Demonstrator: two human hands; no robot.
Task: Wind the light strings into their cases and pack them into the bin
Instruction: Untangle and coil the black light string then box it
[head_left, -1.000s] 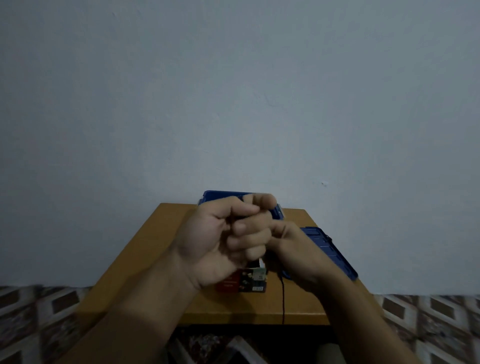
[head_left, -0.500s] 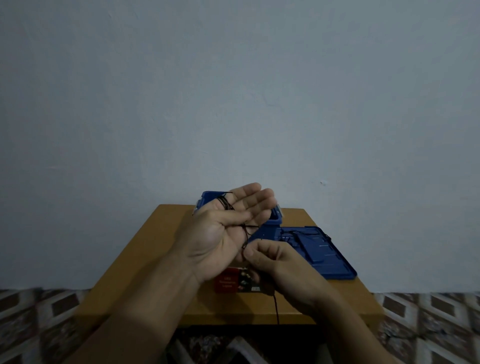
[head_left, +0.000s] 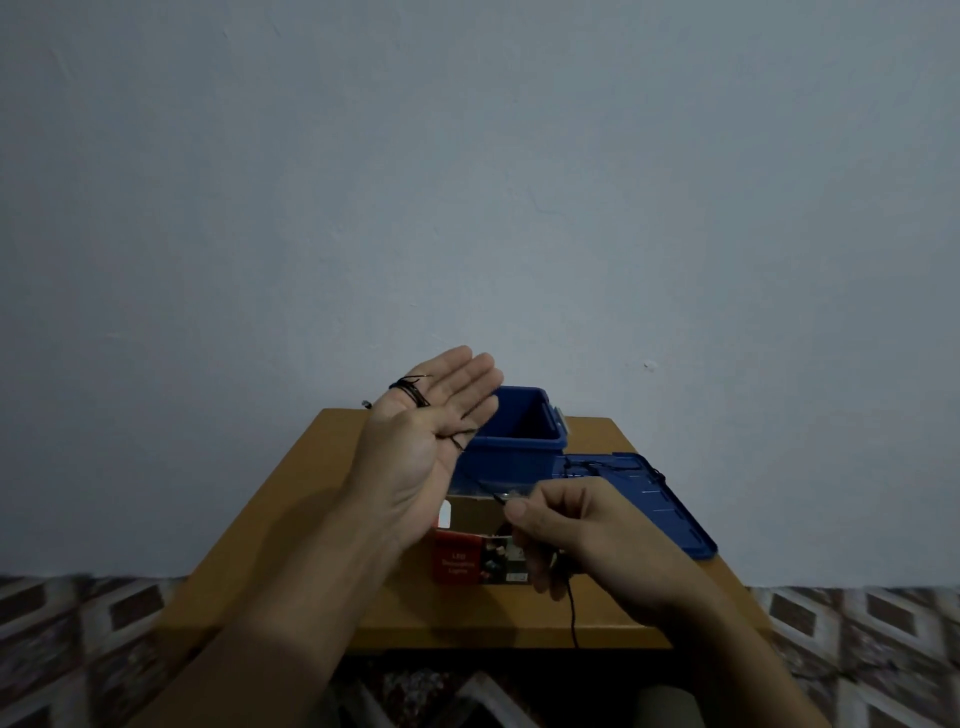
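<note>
While my left hand is held up flat, palm toward me and fingers spread loose rather than clenched, a thin black light string sits looped in several turns around its fingers near the knuckles. From those loops the string crosses my palm and drops down to my right hand, whose grip pinches it between thumb and forefinger just above the table; below that hand the string hangs past the near table edge. Under and between my hands lies an opened cardboard case, red on its printed face with a picture of lights, its flap lifted toward the back. Behind it stands the blue bin, open at the top, and I see nothing in the part of its inside that shows. Its blue lid lies flat to the right of the bin, touching its lower corner, reaching toward the table's right edge. Patterned floor tiles show on both sides.
</note>
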